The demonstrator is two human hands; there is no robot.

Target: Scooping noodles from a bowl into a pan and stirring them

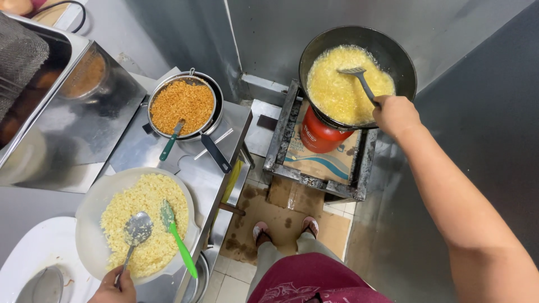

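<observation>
At the counter's near-left corner your left hand [114, 287] is closed around the handle of a metal spoon [136, 230], whose bowl rests on the pale crumbs in a wide white bowl [90, 207], just beside a green spoon [178, 238] that lies over the bowl's right rim. Farther back, by the counter's right edge, a sieve [182, 104] of browned crumbs sits in a pan. Off to the right, on the burner stand [281, 132] above a red gas cylinder [320, 134], your right hand [394, 114] grips a slotted spatula [359, 78] whose blade is dipped in the bubbling yellow oil of the wok [398, 53].
</observation>
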